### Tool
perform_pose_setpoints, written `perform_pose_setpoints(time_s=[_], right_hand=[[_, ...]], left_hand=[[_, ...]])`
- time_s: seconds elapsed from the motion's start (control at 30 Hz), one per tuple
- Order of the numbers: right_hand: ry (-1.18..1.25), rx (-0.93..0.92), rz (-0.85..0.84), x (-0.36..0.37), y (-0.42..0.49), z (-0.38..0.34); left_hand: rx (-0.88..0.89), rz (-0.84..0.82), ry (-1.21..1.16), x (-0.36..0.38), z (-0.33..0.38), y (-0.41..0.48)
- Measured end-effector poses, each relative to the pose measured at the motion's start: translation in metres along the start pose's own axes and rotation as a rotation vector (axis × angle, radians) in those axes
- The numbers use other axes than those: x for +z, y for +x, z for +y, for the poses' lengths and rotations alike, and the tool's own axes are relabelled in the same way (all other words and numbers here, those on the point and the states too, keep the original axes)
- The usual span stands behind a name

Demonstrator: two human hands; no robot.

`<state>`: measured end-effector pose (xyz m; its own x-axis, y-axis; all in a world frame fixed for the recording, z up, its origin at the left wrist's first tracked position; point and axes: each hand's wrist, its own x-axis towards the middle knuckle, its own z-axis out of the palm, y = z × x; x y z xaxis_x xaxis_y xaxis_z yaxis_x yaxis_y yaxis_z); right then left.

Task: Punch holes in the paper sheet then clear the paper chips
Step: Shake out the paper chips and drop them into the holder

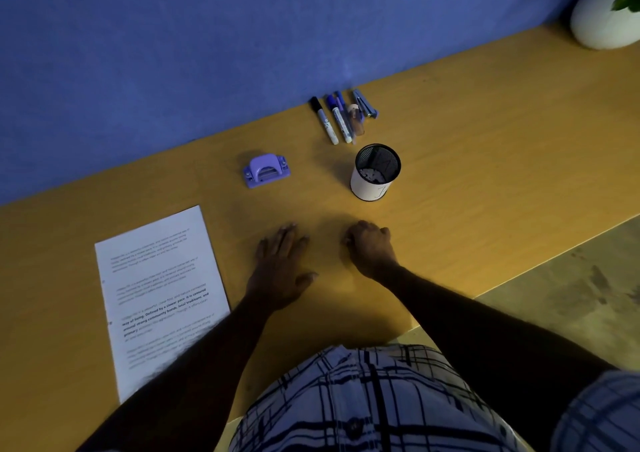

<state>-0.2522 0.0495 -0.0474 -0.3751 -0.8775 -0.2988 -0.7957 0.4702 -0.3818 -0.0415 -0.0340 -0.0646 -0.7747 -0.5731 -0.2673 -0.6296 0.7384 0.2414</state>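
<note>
A printed paper sheet [159, 292] lies flat on the wooden desk [467, 181], to the left of my arms. A purple hole punch [266, 171] sits farther back, near the blue wall. My left hand [282, 261] rests flat on the desk with its fingers straight, just right of the sheet. My right hand [370, 249] rests on the desk beside it with fingers curled under and nothing visible in them. A black mesh cup with a white wrap [375, 172] stands behind my right hand and holds pale paper bits.
Several markers [334, 120] and a blue stapler [365, 105] lie by the blue wall. A white plant pot [606, 15] stands at the far right. The desk's front edge runs diagonally at right, with floor [571, 295] beyond it.
</note>
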Motion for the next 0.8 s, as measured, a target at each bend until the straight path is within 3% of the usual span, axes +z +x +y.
perform_pose_setpoints(time_s=[0.17, 0.33, 0.53, 0.8], right_hand=[[0.271, 0.134, 0.092, -0.018, 0.000, 0.021], [0.496, 0.036, 0.325, -0.055, -0.002, 0.028], [0.481, -0.066, 0.524, -0.105, 0.019, 0.025], [0.241, -0.016, 0.460, -0.131, 0.046, 0.022]], left_hand=[[0.003, 0.034, -0.007, -0.003, 0.001, 0.003], [-0.018, 0.020, 0.002, -0.009, 0.006, 0.013], [-0.027, 0.043, -0.022, -0.021, 0.010, 0.022], [-0.084, 0.089, -0.031, -0.035, 0.007, 0.022]])
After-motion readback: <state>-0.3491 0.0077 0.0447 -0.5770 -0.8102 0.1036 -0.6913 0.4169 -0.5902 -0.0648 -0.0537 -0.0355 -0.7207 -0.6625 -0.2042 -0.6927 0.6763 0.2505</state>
